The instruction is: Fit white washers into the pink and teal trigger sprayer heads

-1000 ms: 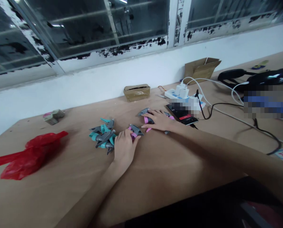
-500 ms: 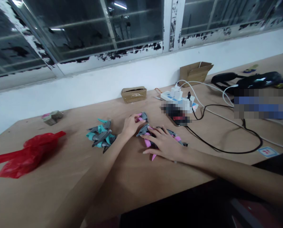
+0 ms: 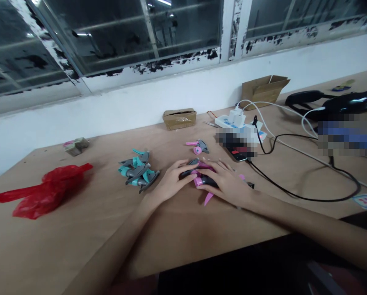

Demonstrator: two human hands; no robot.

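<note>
My left hand [image 3: 171, 180] is at the left side of a pile of pink-and-grey trigger spray heads [image 3: 206, 181], its thumb and fingers closed around one grey-bodied piece. My right hand [image 3: 229, 180] lies over the same pile with fingers stretched out, hiding much of it. A pink trigger [image 3: 208, 199] pokes out below the right hand. One single pink-and-grey spray head [image 3: 198, 146] lies apart, beyond both hands. Left of my left hand is a heap of teal-and-grey spray heads [image 3: 139, 172].
A crumpled red plastic bag [image 3: 48, 192] lies at left, near small grey-green blocks [image 3: 76, 146]. Two cardboard boxes [image 3: 180, 119] stand along the wall. A power strip [image 3: 224, 121], a phone [image 3: 237, 153] and loose cables [image 3: 297, 199] occupy the right side.
My left hand has let go of a pink-and-grey spray head beyond the pile and come back toward me onto the pile. My right hand stays over the pile. The view has shifted slightly.
</note>
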